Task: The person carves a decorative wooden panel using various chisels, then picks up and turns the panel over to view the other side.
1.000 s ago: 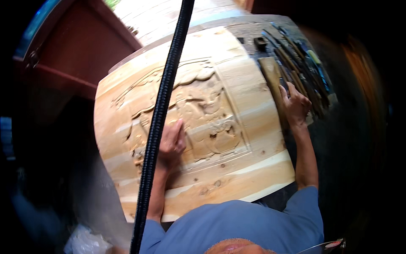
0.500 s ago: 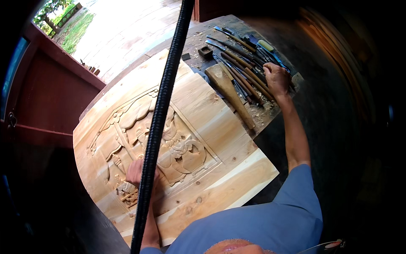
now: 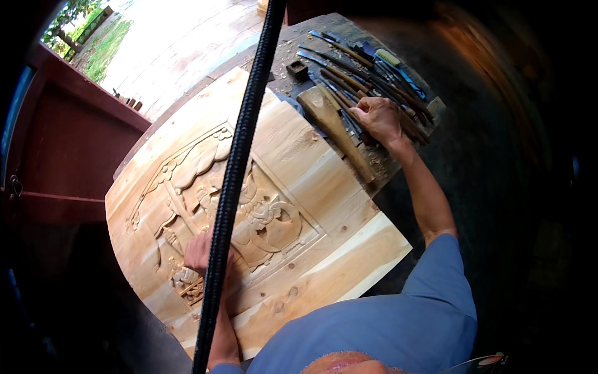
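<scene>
A pale wooden panel [image 3: 293, 149] with a half-carved relief [image 3: 261, 221] of figures lies slanted in front of me. My left hand [image 3: 198, 251] rests closed on the lower left of the carving. A black cable crosses in front of it, so what its fingers hold, if anything, is hidden. Beyond the panel, my right hand [image 3: 379, 118] is over a heap of wood-handled chisels [image 3: 349, 80], fingers bent and thumb against them. Whether a handle is in its grip I cannot make out. A wooden mallet [image 3: 336, 131] lies just left of that hand.
A braided black cable [image 3: 243, 137] runs down across the view. On the workbench [image 3: 289, 47] are wood chips, a small dark square block [image 3: 298, 70] and a brush [image 3: 387, 57] with yellowish bristles. A dark red door panel [image 3: 75, 137] stands at left.
My right hand has moved left across the chisels, toward the mallet. My left hand stays at the same place on the carving. The view has shifted slightly.
</scene>
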A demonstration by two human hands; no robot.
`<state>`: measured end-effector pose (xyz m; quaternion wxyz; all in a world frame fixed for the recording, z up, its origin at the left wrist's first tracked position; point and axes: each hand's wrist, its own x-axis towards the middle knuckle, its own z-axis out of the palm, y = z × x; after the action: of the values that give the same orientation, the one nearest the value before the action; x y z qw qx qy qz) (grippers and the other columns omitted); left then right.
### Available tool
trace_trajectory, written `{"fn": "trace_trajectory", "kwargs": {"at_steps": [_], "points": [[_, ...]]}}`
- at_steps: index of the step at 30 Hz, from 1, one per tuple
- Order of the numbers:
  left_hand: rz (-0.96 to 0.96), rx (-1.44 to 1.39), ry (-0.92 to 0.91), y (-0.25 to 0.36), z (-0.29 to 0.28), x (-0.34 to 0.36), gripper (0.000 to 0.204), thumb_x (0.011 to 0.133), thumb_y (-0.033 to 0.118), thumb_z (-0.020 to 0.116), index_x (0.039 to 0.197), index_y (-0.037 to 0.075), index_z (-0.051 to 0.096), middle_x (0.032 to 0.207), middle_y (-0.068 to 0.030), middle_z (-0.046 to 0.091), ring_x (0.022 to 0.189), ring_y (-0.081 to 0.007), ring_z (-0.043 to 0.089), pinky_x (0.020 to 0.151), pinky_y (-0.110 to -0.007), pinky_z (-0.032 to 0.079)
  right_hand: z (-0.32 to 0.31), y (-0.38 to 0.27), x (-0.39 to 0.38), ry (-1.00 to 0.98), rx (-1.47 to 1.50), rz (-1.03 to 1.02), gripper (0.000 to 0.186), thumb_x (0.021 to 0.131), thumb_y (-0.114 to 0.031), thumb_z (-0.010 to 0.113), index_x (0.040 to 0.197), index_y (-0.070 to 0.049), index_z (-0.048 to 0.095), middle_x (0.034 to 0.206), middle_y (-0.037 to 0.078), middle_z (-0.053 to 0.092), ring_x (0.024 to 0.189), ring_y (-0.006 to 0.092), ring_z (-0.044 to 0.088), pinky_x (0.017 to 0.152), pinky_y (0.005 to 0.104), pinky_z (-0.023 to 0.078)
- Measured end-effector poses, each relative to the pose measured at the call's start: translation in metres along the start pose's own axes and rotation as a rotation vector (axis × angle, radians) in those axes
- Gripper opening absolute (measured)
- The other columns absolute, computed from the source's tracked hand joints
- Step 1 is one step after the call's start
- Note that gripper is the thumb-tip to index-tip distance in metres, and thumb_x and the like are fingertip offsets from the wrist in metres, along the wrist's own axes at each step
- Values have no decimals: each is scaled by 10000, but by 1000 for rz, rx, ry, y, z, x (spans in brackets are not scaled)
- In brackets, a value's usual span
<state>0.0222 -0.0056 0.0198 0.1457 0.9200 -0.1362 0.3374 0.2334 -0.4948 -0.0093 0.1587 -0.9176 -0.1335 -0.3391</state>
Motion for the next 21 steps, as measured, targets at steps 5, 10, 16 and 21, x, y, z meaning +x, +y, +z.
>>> {"fn": "trace_trajectory", "kwargs": {"at_steps": [5, 10, 16, 21], "points": [[1, 52, 16, -5, -5, -1, 252, 841, -29, 834, 1072, 72, 812, 748, -92, 681, 619, -269, 631, 584, -392, 478, -19, -85, 23, -483, -224, 132, 486, 863, -607, 824, 886, -121, 851, 893, 111, 815, 853, 305, 796, 803, 455, 604], [18, 9, 33, 5, -9, 13, 276, 825, -36, 832, 1077, 75, 808, 725, -87, 661, 610, -267, 619, 578, -392, 472, -20, -96, 11, -237, -192, -103, 479, 721, -571, 889, 928, -147, 807, 788, 64, 693, 700, 294, 661, 617, 456, 522], [23, 27, 72, -2, -12, 4, 281, 820, -41, 838, 1077, 70, 806, 699, -89, 638, 578, -265, 598, 559, -389, 461, 5, -106, 14, -179, -146, -94, 218, 714, -337, 837, 733, -136, 755, 748, 113, 685, 689, 339, 656, 603, 476, 517], [32, 26, 30, 6, -11, 12, 240, 842, -37, 836, 1062, 52, 798, 717, -94, 654, 598, -272, 607, 573, -390, 469, 29, -68, -5, -140, -191, -97, 290, 820, -381, 802, 788, -99, 742, 756, 140, 712, 713, 359, 693, 653, 505, 530]]}}
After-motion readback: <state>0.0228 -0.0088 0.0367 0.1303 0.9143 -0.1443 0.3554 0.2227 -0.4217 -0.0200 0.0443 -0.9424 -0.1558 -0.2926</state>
